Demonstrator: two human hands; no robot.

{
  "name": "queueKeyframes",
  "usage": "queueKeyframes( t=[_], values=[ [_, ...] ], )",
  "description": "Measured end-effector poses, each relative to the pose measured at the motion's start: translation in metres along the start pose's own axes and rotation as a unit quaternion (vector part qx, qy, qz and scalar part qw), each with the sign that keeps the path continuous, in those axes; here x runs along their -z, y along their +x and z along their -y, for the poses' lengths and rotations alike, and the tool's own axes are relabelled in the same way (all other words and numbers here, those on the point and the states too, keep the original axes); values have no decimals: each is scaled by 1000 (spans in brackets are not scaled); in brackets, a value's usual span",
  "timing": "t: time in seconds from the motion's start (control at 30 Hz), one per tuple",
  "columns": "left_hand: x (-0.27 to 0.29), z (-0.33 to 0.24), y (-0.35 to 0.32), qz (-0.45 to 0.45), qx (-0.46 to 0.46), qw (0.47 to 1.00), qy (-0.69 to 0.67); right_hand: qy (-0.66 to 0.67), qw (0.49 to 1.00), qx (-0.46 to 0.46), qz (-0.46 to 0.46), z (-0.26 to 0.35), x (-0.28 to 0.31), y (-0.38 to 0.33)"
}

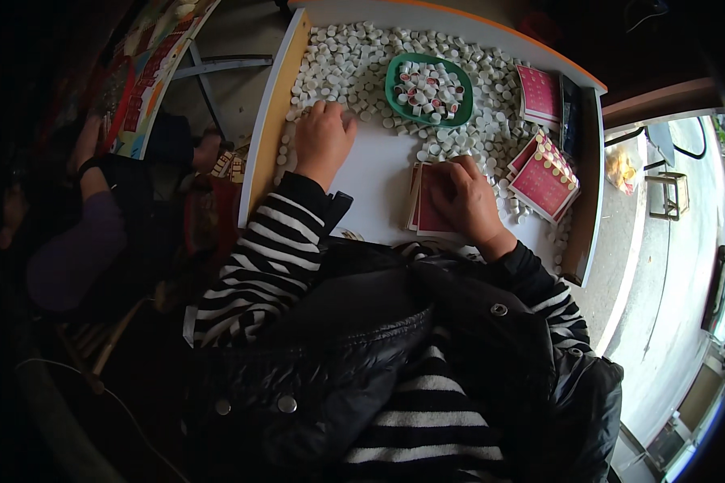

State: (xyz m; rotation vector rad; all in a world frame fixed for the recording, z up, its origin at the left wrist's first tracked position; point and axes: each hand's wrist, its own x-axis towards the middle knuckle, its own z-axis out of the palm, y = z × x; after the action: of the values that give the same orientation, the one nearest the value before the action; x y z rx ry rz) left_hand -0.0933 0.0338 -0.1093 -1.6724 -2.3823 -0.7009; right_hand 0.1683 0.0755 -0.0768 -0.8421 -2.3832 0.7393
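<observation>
My left hand [325, 143] is over the left part of a shallow white tray [370, 161], at the edge of a spread of small white caps [338, 60]. Its fingers are bent and drawn together; their tips are turned from view, so what they pinch is hidden. My right hand [469, 201] rests over a small stack of dark red cards [437, 219] near the tray's front edge. Those fingers are curled too, the thumb over the top card, and anything between them is hidden. Beyond the hands, a green dish [391, 95] holds white caps, some showing red.
At the tray's right lie more red cards [540, 189], some bearing pale round pieces, and another red stack [540, 90] beside a dark box [570, 113]. Raised walls edge the tray. Another person's arm [89, 153] is at the left by a colourful table [157, 72]. A stool [667, 196] stands right.
</observation>
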Motion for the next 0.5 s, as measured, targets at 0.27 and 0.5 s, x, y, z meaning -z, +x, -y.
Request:
queueKeyframes(
  t=[0.27,0.5],
  values=[
    [-12,-4,10,-11,8,999,32,-34,999,1,18,0,-4,0],
    [-12,-9,8,-8,-20,999,35,-44,999,17,20,-1,-3,-2]
  ],
)
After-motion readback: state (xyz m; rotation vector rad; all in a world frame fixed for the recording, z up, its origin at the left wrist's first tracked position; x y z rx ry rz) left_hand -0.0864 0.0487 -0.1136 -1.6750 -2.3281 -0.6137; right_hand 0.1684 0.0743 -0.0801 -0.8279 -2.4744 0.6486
